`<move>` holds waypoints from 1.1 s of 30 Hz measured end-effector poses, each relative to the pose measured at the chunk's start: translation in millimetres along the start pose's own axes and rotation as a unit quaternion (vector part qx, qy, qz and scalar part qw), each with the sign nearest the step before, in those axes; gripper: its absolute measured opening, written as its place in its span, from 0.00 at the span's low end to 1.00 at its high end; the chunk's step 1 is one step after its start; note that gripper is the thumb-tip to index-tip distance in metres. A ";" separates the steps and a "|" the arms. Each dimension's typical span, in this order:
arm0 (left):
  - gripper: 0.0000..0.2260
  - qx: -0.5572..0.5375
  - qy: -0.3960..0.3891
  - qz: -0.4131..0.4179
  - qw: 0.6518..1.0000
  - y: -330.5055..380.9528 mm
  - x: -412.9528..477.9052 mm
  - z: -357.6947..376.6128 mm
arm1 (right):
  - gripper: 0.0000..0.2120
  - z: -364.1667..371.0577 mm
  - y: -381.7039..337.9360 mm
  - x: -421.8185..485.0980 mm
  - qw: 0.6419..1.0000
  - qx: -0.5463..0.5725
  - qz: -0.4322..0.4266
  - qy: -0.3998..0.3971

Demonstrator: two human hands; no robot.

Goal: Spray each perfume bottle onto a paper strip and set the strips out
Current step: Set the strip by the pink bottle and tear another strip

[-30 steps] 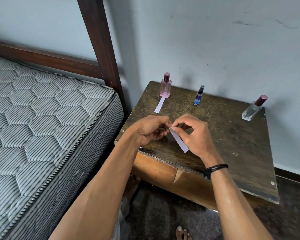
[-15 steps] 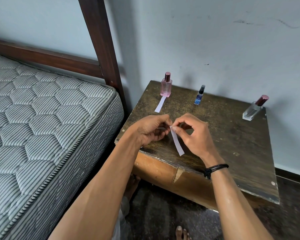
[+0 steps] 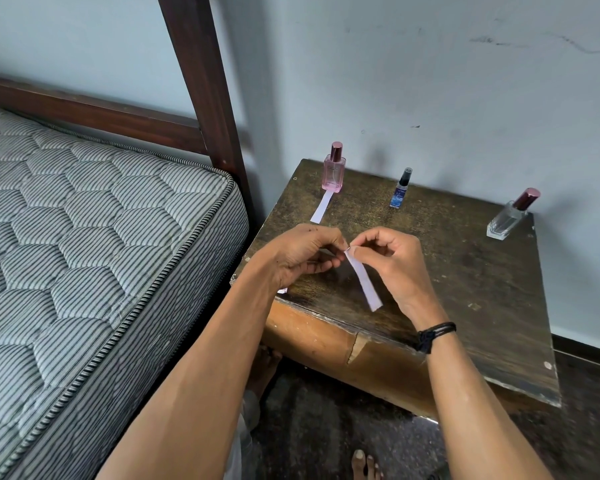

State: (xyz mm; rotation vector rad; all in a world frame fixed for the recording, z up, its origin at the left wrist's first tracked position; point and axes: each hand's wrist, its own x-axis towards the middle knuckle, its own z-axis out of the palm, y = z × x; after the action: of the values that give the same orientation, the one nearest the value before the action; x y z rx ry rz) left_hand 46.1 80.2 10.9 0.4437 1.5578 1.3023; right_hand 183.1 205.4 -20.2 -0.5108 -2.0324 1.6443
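Right hand (image 3: 392,268) is pinching the top of a white paper strip (image 3: 364,282) that dangles over the near edge of the dark wooden table (image 3: 471,278). Left hand (image 3: 298,258) is curled up, fingertips nipping the same end.

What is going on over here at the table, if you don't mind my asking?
A person's right hand pinches the top of a paper strip above the wooden table, while the left hand grips what look like spare strips. One laid strip already lies before the pink bottle; the blue bottle and the clear bottle have none yet.
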 end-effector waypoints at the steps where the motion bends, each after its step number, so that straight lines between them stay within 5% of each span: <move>1: 0.05 0.004 -0.002 -0.001 1.000 0.1 -0.6 -1.7 | 0.06 0.6 -0.4 0.1 1.000 0.008 0.006 0.002; 12: 0.06 0.009 0.003 -0.008 1.000 -0.3 0.9 -1.0 | 0.08 2.2 -6.0 -1.7 0.999 0.044 -0.010 -0.008; 21: 0.05 -0.112 0.048 -0.056 0.991 -7.5 9.7 12.1 | 0.12 7.6 -2.0 -5.9 0.988 -0.105 -0.108 0.044; 26: 0.04 -0.044 0.011 0.022 0.999 -3.4 8.9 4.2 | 0.14 11.5 -4.0 -2.8 0.994 -0.002 -0.075 0.075; 33: 0.06 0.096 -0.023 0.115 0.988 0.0 3.4 -4.6 | 0.11 14.3 -5.9 1.6 0.973 0.210 0.079 0.055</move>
State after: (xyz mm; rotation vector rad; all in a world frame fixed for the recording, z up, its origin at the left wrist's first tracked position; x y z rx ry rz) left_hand 40.8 80.5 8.9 0.7900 1.6372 1.3085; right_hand 173.6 193.6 -16.6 -0.6027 -1.5351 2.0225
